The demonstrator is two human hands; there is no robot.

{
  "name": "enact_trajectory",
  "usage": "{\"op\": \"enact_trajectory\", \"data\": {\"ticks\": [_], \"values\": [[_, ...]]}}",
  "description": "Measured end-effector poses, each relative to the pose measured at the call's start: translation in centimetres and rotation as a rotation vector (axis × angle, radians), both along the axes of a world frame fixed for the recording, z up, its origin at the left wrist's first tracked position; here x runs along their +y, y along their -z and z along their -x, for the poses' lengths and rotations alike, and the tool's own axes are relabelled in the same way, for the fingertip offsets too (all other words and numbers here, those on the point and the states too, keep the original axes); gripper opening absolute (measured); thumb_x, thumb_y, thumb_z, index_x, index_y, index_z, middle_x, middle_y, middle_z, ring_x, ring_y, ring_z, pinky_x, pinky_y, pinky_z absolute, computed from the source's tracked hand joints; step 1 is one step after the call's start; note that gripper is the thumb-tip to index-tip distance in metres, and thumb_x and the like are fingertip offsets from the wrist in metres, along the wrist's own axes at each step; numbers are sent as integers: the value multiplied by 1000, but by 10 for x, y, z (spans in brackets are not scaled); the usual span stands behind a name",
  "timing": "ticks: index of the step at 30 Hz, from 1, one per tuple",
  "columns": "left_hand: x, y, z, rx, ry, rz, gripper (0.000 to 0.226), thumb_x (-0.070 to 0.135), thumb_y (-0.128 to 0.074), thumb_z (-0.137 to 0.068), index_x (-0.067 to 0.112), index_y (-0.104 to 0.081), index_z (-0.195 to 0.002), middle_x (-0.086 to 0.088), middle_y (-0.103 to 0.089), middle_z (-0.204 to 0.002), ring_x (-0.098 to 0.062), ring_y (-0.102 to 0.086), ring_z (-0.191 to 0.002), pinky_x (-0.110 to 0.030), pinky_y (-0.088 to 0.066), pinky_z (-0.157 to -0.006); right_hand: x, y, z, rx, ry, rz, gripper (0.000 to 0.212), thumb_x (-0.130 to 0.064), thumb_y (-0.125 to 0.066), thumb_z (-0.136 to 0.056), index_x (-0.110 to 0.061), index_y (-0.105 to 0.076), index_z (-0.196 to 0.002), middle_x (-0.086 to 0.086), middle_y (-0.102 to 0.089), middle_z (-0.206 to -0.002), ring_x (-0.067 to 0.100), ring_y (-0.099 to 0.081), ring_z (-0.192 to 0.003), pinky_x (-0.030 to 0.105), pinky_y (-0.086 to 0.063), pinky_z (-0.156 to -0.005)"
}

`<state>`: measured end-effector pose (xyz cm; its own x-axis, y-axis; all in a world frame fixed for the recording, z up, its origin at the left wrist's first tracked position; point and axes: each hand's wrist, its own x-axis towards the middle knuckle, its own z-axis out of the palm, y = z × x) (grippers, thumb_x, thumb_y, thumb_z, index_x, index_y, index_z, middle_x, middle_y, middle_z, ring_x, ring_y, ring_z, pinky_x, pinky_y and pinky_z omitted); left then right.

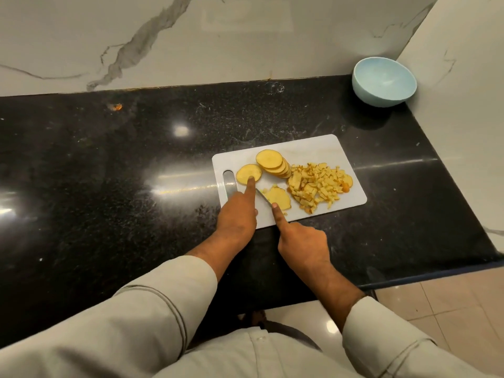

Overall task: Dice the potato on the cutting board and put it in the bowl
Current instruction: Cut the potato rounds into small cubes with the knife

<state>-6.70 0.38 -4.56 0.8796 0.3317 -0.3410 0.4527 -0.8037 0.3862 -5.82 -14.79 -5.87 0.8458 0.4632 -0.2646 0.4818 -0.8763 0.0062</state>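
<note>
A white cutting board (313, 151) lies on the black counter. On it sit a fanned stack of potato slices (272, 163), a single slice (246, 171), a partly cut slice (278, 196) and a heap of diced potato (317, 185) at the right. My left hand (237, 214) presses its index fingertip on the single slice, the other fingers curled under. My right hand (302, 245) grips a knife (263, 197), index finger laid along the blade's back; the blade lies between my hands beside the partly cut slice. A light blue bowl (384, 83) stands at the far right corner.
A marble wall rises behind the counter and another at the right, close to the bowl. The counter's front edge runs along the right at floor tiles (450, 309). A small orange scrap (117, 106) lies at the far left of the counter.
</note>
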Motion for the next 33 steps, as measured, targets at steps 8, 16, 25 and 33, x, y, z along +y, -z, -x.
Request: {"op": "enact_trajectory", "data": {"ticks": [8, 16, 25, 33], "values": [[3, 2, -3, 1, 73, 4, 70, 20, -46, -99, 43, -5, -151, -9, -49, -105, -27, -58, -98, -38, -49, -78, -13, -3, -16, -14, 94, 10, 68, -30, -33, -97, -44, 11, -148, -4, -42, -72, 14, -33, -49, 29, -19, -43], [5, 3, -5, 24, 87, 35, 73, 15, -45, -98, 50, -4, -148, -4, -45, -98, -25, -58, -96, -39, -49, -79, -28, 1, -37, -39, 99, -34, 66, -29, -33, -95, -46, 0, -149, -2, -62, -84, 13, -27, -48, 28, -21, -50], [7, -3, -15, 116, 67, 23, 86, 5, -48, -94, 57, -1, -144, 0, -46, -96, -16, -50, -82, -34, -49, -79, -53, 1, -69, -59, -59, -57, 65, -29, -36, -95, -44, -6, -151, -1, -63, -93, 22, -57, -66, 29, -32, -50], [2, -5, -21, 135, -42, 108, 65, 23, -40, -99, 60, -10, -143, 7, -49, -92, -4, -47, -71, -28, -38, -76, -70, -5, -102, -21, -229, -16, 69, -27, -35, -94, -47, 2, -149, -8, -38, -67, 14, -24, -46, 27, -15, -43]]}}
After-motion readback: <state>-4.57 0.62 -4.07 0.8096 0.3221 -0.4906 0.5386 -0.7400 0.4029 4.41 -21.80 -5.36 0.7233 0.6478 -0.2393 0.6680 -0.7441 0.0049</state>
